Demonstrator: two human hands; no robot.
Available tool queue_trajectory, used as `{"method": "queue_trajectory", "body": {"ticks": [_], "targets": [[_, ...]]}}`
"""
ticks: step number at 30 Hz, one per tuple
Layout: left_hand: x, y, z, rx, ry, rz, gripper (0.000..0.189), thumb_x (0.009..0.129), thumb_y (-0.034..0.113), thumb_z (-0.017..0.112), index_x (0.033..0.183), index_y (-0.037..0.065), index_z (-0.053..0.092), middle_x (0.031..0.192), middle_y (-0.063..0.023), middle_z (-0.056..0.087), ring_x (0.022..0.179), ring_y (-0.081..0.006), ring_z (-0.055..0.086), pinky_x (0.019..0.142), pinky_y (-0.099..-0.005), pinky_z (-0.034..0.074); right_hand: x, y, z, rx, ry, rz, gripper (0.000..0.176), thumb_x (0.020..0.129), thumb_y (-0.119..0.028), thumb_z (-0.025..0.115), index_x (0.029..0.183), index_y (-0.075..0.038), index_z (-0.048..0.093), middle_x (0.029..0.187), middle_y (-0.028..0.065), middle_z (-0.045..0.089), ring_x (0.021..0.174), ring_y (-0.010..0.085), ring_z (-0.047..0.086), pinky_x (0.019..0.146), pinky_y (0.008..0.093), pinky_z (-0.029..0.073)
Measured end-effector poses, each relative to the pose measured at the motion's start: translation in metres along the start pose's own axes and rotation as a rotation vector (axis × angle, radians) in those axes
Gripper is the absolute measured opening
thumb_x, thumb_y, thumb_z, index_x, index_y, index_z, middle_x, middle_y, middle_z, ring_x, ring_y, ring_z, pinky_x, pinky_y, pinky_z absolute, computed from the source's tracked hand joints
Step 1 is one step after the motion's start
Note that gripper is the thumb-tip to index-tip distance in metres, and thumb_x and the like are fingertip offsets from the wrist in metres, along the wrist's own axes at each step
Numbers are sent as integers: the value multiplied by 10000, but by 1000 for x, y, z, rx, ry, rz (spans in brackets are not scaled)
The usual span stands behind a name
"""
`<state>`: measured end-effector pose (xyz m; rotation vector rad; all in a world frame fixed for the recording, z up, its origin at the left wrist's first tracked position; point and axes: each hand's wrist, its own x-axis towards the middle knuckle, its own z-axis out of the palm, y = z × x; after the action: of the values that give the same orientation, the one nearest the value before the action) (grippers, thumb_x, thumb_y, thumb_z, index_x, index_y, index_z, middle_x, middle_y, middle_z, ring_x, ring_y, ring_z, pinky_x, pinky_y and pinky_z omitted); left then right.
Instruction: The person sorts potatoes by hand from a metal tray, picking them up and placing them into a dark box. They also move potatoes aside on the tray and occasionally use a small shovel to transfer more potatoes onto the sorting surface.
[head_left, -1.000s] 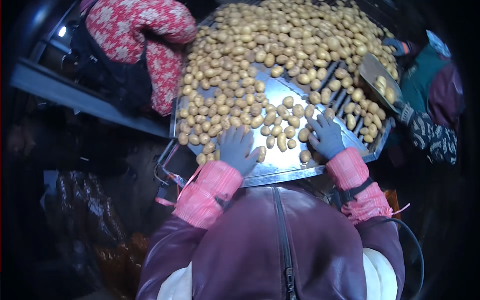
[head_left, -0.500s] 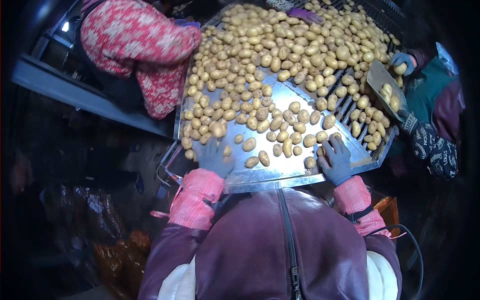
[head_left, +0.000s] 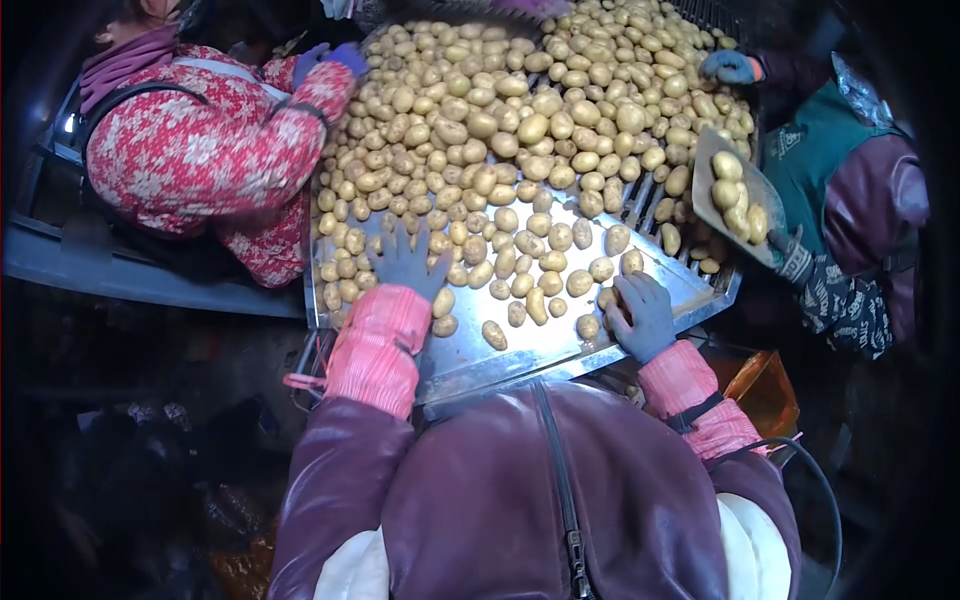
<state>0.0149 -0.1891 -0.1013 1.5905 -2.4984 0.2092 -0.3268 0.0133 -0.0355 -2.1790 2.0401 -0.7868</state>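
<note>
My left hand point(head_left: 408, 262), in a grey-blue glove, lies with fingers spread over potatoes on the left side of a shiny metal table point(head_left: 455, 370). My right hand point(head_left: 645, 318), gloved alike, is at the table's right front edge, its fingers and thumb curled round a potato point(head_left: 607, 298). Loose potatoes point(head_left: 536, 306) of mixed sizes are scattered between my hands. Behind them a dense heap of potatoes point(head_left: 480, 125) covers the far part of the table.
A person in a red floral jacket point(head_left: 200, 150) stands at the left. At the right, another person in a green apron point(head_left: 805, 150) holds a scoop point(head_left: 712, 195) with several potatoes in it. A slatted grate point(head_left: 645, 205) borders the metal sheet. A purple glove shows at the far side.
My left hand has moved forward among the potatoes, and my right fingers have curled in more. The view has shifted. The right-hand person's free hand has moved to the heap's edge.
</note>
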Motion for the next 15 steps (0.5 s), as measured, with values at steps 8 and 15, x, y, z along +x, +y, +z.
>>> {"method": "queue_trajectory", "body": {"ticks": [8, 15], "targets": [[-67, -17, -30, -198, -33, -20, 500, 849, 426, 630, 1273, 162, 602, 1466, -271, 382, 1325, -446, 369, 1048, -635, 267, 31, -29, -3, 51, -37, -70, 407, 785, -185, 684, 1171, -72, 619, 1137, 145, 602, 1066, 360, 578, 905, 462, 449], [-106, -34, -38, -96, -88, -166, 444, 832, 418, 662, 1195, 163, 660, 1449, -285, 402, 1311, -446, 382, 1052, -626, 268, 174, -30, 64, 13, 58, -161, 490, 767, -176, 653, 1250, -130, 586, 1218, 181, 553, 1055, 354, 565, 840, 475, 469]]}}
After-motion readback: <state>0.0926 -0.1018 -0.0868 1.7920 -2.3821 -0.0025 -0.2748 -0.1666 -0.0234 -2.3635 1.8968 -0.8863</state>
